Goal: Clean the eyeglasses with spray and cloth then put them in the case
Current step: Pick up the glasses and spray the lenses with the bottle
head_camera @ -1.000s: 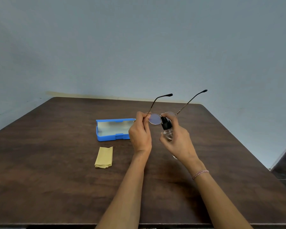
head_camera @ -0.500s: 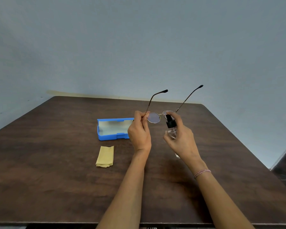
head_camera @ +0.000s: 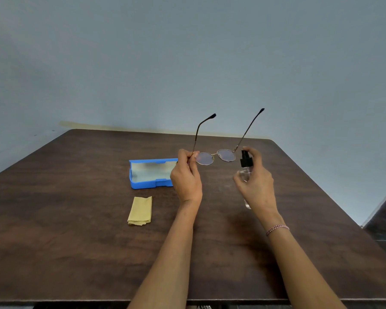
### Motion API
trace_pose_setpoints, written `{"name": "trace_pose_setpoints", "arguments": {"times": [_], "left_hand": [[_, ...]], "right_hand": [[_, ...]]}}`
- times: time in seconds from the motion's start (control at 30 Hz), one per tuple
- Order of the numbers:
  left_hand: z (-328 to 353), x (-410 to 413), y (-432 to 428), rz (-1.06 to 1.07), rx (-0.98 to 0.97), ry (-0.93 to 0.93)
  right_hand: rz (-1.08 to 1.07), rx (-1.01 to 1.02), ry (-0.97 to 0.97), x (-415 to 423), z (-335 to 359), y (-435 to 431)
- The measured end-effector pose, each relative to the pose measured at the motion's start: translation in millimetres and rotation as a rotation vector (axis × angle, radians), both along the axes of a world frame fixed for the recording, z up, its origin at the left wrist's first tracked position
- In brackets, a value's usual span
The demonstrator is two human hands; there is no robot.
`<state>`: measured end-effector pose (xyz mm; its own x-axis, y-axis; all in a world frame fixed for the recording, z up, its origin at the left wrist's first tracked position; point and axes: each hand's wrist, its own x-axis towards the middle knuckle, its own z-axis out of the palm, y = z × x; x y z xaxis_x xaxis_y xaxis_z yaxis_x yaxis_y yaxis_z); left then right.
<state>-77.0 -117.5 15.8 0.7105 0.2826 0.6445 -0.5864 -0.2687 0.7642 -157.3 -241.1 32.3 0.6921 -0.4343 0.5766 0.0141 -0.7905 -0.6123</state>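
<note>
The round eyeglasses with thin metal frame (head_camera: pixel 226 155) are in the air between the two hands, with the temples unfolded and pointing away from the person. The left hand (head_camera: pixel 186 177) pinches their left end with curled fingers. The right hand (head_camera: pixel 257 181), just right of the lenses, is curled around a small clear spray bottle with black nozzle (head_camera: pixel 246 162). Just left of the left hand an open blue plastic case (head_camera: pixel 143 185) lies on the dark brown wooden desk (head_camera: pixel 76 241), and a folded yellow cloth (head_camera: pixel 140 211) lies left of that wrist.
</note>
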Motion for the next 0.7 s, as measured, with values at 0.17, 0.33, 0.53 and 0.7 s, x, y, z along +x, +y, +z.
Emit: {"name": "trace_pose_setpoints", "arguments": {"times": [0.17, 0.33, 0.53, 0.7], "left_hand": [[-1.3, 2.4, 0.2, -0.002, 0.001, 0.019], [-1.6, 2.7, 0.7, -0.001, -0.015, 0.021], [-1.3, 2.5, 0.3, 0.005, -0.033, 0.004], [-2.0, 3.0, 0.0, -0.001, -0.038, 0.012]], "right_hand": [[0.011, -0.046, 0.049, 3.4, -1.8, 5.8], [-0.011, -0.066, 0.099, 4.6, -4.3, 6.2], [-0.003, -0.008, 0.004, 1.9, -1.3, 5.6], [0.032, -0.065, 0.031, 1.4, -1.7, 4.4]]}}
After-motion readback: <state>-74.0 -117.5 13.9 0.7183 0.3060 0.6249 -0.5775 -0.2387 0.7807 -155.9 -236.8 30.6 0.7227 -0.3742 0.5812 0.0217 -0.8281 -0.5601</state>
